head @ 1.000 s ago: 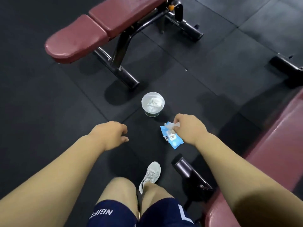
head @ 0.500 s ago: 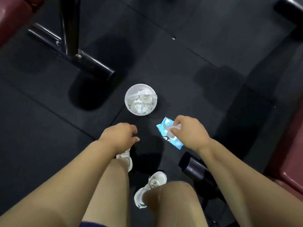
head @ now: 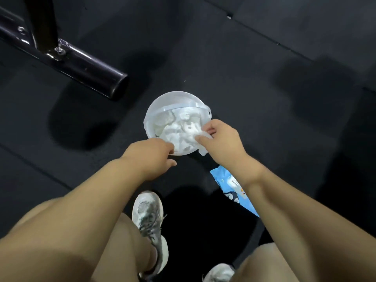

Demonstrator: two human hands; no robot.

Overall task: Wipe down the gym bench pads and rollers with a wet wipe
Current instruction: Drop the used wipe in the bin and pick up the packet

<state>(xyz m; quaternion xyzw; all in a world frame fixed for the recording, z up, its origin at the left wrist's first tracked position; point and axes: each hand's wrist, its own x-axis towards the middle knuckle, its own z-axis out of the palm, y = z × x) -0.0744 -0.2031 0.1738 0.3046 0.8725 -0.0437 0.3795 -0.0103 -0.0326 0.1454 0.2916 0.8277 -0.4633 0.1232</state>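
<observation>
A small translucent white bin [head: 175, 98] stands on the black rubber floor, filled with crumpled used wipes [head: 179, 127]. My right hand [head: 221, 143] pinches a white wet wipe [head: 203, 152] that hangs over the bin's near right rim. My left hand [head: 150, 159] is at the bin's near rim, with fingers above and thumb below the edge. A blue wet-wipe pack [head: 230, 184] lies on the floor, partly hidden under my right forearm. No bench pad or roller shows.
The black steel foot of a bench frame [head: 91, 64] lies on the floor at upper left, with an upright post [head: 40, 21] rising from it. My white shoes [head: 148, 212] stand just below the bin, between my bent knees.
I have crouched lower and the view has closed in on the bin. My right hand has drawn a wipe away from the blue pack to the bin's rim. My left hand reached forward to the bin.
</observation>
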